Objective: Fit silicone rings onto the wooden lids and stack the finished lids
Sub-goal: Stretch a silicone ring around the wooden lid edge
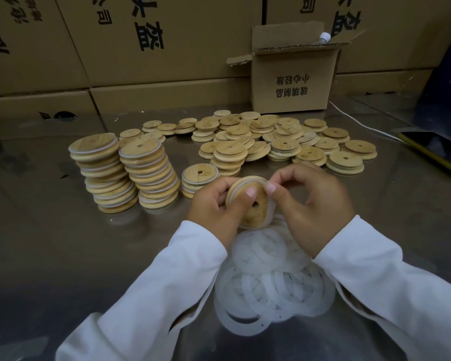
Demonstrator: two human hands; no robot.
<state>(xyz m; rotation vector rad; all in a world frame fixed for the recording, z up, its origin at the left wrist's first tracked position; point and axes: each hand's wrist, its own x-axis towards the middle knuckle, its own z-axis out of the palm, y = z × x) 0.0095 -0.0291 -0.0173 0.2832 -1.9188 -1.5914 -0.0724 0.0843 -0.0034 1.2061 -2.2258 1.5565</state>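
Observation:
My left hand (214, 207) grips a round wooden lid (255, 214) with a centre hole, tilted on edge above the table, thumb pressed on its face. My right hand (310, 204) pinches a white silicone ring (270, 204) at the lid's right rim. A heap of loose white rings (271, 282) lies just below my hands. Two tall stacks of ringed lids (104, 173) (151, 175) stand at the left, with a short stack (197, 178) beside them. A spread of bare wooden lids (284, 142) covers the table farther back.
The work surface is a shiny metal table (63, 243). A small open cardboard box (292, 79) stands behind the lids, with a bottle cap (324, 36) showing behind it. Large cartons (141, 48) wall the back. A white cable (362, 123) and a yellow-edged tray (432, 152) lie at right.

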